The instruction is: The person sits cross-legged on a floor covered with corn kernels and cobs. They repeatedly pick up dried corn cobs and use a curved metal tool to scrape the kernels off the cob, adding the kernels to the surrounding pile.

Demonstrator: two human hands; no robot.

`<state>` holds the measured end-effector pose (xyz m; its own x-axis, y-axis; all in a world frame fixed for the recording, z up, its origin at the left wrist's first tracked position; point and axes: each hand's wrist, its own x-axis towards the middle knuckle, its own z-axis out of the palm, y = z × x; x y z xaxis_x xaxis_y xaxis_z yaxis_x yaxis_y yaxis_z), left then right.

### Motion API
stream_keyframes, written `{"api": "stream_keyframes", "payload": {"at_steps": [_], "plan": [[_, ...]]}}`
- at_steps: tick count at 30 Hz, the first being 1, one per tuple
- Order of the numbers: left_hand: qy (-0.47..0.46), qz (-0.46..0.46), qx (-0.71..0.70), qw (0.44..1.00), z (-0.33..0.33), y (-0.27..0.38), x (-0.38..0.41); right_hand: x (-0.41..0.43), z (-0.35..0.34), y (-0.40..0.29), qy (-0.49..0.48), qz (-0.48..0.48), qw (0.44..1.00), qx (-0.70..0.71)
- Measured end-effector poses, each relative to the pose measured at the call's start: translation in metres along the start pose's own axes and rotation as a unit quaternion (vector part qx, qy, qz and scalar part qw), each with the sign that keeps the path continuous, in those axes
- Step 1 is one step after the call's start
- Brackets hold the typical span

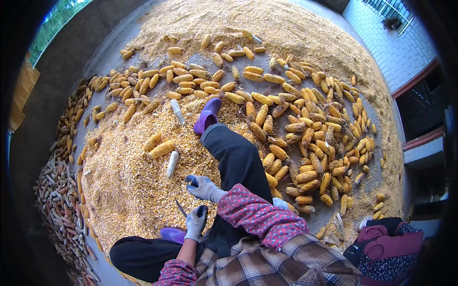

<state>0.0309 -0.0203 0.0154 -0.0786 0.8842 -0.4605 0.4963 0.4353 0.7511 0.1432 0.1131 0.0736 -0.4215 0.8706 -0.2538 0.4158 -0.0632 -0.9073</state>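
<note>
My right hand (204, 188), in a pale glove with dark-coated fingers, hovers over a heap of loose corn kernels (125, 186). Its fingers curl apart from the thumb, and I see nothing between them. Closer to my body, my left hand (196, 223), gloved the same way, grips a thin, dark, pointed metal tool (181, 208); its handle is hidden in the fist. A bare, stripped corncob (172, 164) lies on the kernels beyond my hands. Beside it rests a yellow ear of corn (162, 149). Another stripped cob (178, 112) lies farther off.
My purple shoe (208, 114) stands on the kernels, leg outstretched. Many unshelled ears (315, 143) are piled to the right. Stripped cobs (59, 200) heap along the left wall (46, 103). A spread of kernels (250, 18) covers the far floor. Another person (390, 246) is at lower right.
</note>
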Motion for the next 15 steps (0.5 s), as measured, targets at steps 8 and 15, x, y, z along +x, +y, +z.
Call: {"api": "stream_keyframes", "payload": {"at_steps": [8, 15], "plan": [[-0.001, 0.025, -0.068, 0.997, 0.001, 0.021, 0.005, -0.1, -0.148, -0.104, 0.172, -0.043, 0.936, 0.305], [0.015, 0.035, -0.116, 0.993, -0.011, 0.008, 0.011, -0.169, -0.238, -0.053, 0.418, -0.013, 0.843, 0.338]]}}
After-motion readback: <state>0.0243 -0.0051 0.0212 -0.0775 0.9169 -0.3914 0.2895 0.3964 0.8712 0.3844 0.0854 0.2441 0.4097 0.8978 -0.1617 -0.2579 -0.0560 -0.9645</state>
